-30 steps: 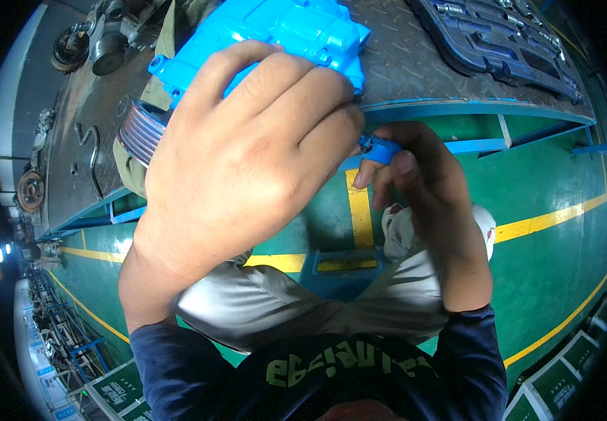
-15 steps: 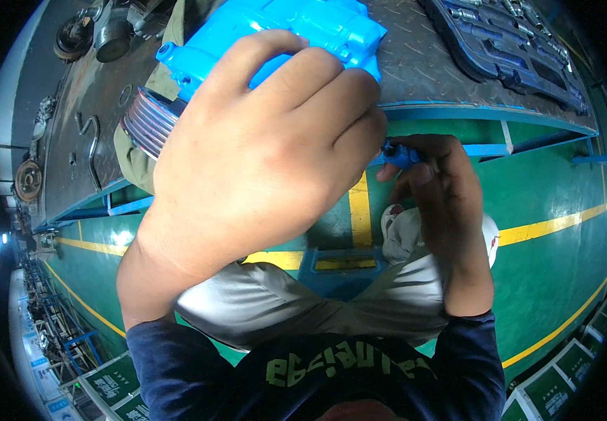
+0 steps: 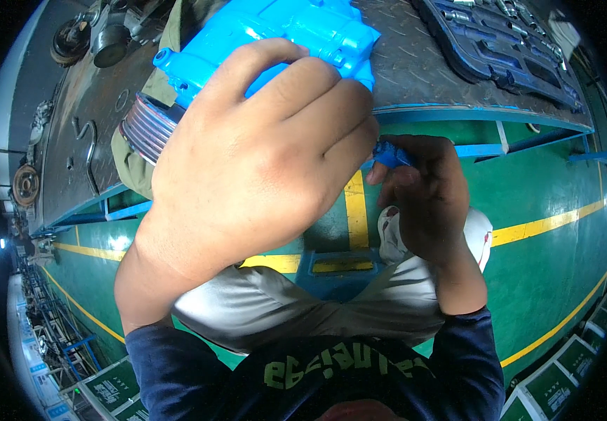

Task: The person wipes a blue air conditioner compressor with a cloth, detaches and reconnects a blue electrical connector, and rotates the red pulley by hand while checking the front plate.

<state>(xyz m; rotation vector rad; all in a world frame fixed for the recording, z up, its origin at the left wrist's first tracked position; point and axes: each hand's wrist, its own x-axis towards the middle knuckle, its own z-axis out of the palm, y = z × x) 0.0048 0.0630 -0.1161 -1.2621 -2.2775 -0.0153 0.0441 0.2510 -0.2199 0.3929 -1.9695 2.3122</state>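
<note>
A bright blue painted compressor-like housing (image 3: 296, 24) sits at the bench's near edge, with a grooved metal pulley (image 3: 147, 128) on its left side. My left hand (image 3: 261, 140) is raised large in front of it, back toward me, with its fingers curled; the fingertips and anything in them are hidden. Beside it on the right and lower, my right hand (image 3: 429, 186) pinches a small blue part (image 3: 392, 154) between thumb and fingers. The part's left end comes close to my left hand's little finger; whether they touch I cannot tell.
A dark socket-set case (image 3: 507, 52) lies open on the bench's (image 3: 405, 63) right. A bent metal rod (image 3: 91, 151) and a green cloth (image 3: 129, 168) lie on the left, with metal parts (image 3: 110, 45) farther back. Below my hands is a blue stool (image 3: 328, 281).
My right hand has turned and shifted slightly left with the small blue part. My left hand keeps nearly the same curled pose. The whole view has drifted a little.
</note>
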